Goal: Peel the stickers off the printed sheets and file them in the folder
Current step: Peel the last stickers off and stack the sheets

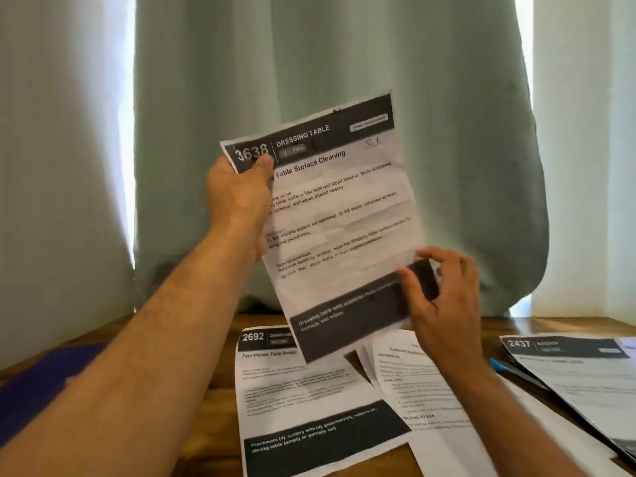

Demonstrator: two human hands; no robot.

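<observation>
I hold a creased printed sheet [344, 215] headed "3638 Dressing Table" up in the air in front of the curtain. My left hand [237, 197] grips its top left corner, thumb on the front. My right hand [444, 290] pinches the lower right edge at the dark band, thumb in front and fingers behind. No sticker is plainly visible on the sheet. A dark blue folder [44, 383] lies on the table at the far left.
On the wooden table [213, 380] below lie sheet "2692" [309, 407], a plain text sheet [423, 390] and sheet "2437" [585, 373] on a black folder at the right, with a blue pen [506, 368] beside it. A green curtain [309, 63] hangs behind.
</observation>
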